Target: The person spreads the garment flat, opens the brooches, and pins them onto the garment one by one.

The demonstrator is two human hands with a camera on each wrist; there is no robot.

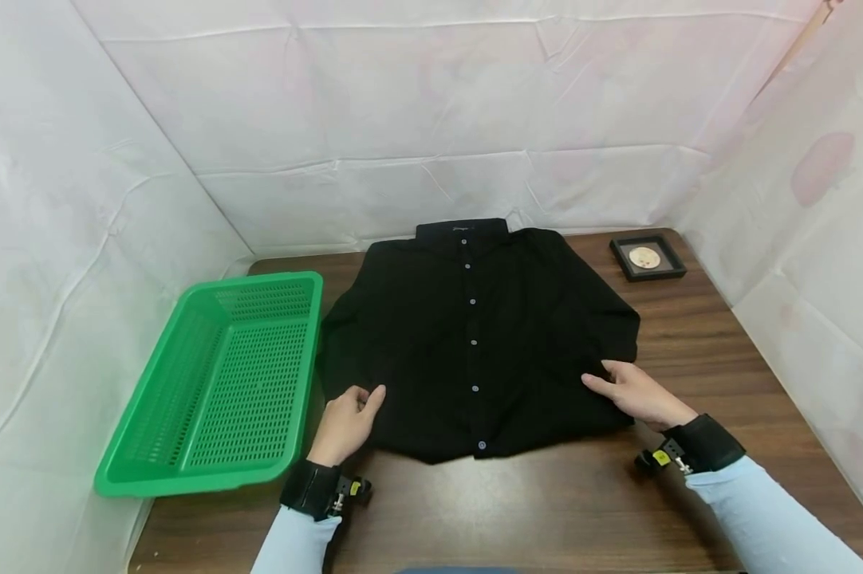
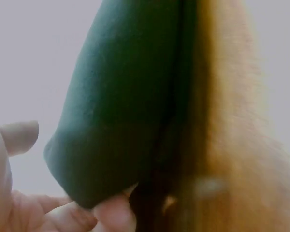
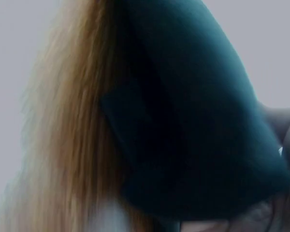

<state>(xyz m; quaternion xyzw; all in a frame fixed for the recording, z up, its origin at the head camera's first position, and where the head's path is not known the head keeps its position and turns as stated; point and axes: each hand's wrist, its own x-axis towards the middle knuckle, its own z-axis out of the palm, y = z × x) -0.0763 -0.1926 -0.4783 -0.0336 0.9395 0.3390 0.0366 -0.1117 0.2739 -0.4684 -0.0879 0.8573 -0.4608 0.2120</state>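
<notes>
A black button-up shirt (image 1: 431, 343) lies front up on the table, its collar toward the back wall and a row of buttons down the middle. My left hand (image 1: 347, 418) holds its lower left edge. Seen from the left wrist, fingers (image 2: 116, 212) curl beneath the dark cloth (image 2: 116, 96), while the thumb stands off to one side. At the lower right edge, my right hand (image 1: 640, 392) grips the shirt just below the sleeve. The right wrist view is blurred; the cloth (image 3: 198, 121) hides most of those fingers.
A green plastic basket (image 1: 304, 383) stands left of the shirt, close by my left hand. A small black-framed box with a round pale disc (image 1: 645, 257) sits at the back right. White sheeting (image 1: 431, 96) walls the wooden table (image 1: 561, 510) at the back and sides.
</notes>
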